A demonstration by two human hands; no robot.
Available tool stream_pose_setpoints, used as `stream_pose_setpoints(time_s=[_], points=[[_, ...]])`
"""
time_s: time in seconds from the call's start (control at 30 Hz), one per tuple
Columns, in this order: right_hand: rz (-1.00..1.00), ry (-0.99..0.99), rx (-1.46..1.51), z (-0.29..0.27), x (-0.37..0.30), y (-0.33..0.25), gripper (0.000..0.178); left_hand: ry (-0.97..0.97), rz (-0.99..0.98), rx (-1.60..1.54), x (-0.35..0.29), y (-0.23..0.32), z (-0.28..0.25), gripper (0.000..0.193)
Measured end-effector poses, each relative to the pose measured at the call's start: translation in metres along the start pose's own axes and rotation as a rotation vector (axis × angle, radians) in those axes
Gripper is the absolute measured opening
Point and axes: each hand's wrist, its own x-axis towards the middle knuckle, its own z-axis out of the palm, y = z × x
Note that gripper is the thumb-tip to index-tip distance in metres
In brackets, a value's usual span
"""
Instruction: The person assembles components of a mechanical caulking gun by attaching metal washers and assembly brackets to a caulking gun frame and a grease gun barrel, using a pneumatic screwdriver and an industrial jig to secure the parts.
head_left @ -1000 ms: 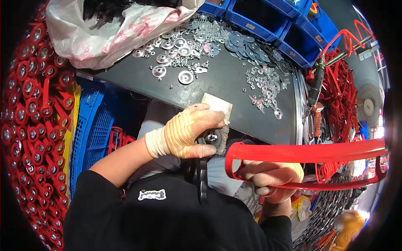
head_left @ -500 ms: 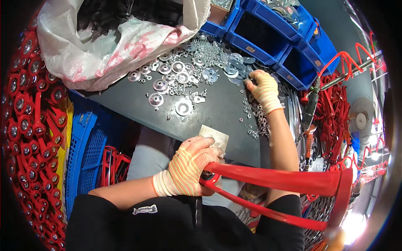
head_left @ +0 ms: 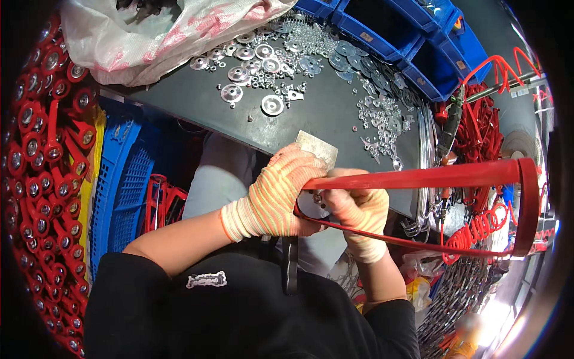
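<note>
A long red U-shaped bracket (head_left: 430,177) reaches from my lap out to the right. My left hand (head_left: 276,194), in a striped knit glove, is closed on the bracket's near end. My right hand (head_left: 357,209), gloved the same way, sits just right of it between the bracket's two arms, fingers curled at a small metal part that I cannot make out. A black tool handle (head_left: 290,267) hangs down below my hands. A small square metal plate (head_left: 317,148) lies on the dark table edge just above my left hand.
The dark table (head_left: 311,113) holds several round metal washers (head_left: 272,105) and small nuts (head_left: 378,115). A white plastic bag (head_left: 155,36) lies at the back left, blue bins (head_left: 418,42) at the back right. Red parts (head_left: 42,173) are stacked at left beside a blue crate (head_left: 122,173).
My right hand came back from the nuts on the table to the bracket's near end beside my left hand. The bracket now lies higher and more level.
</note>
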Motion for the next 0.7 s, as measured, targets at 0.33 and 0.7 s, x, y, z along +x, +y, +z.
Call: stream_pose_setpoints(time_s=[0.33, 0.7], points=[[-0.193, 0.334, -0.506, -0.095, 0.029, 0.002, 0.038, -0.067, -0.039, -0.174, -0.008, -0.007, -0.038, 0.074], [0.448, 0.615, -1.534, -0.393, 0.067, -0.036, 0.06, -0.567, -0.091, 0.61, 0.06, -0.045, -0.12, 0.009]])
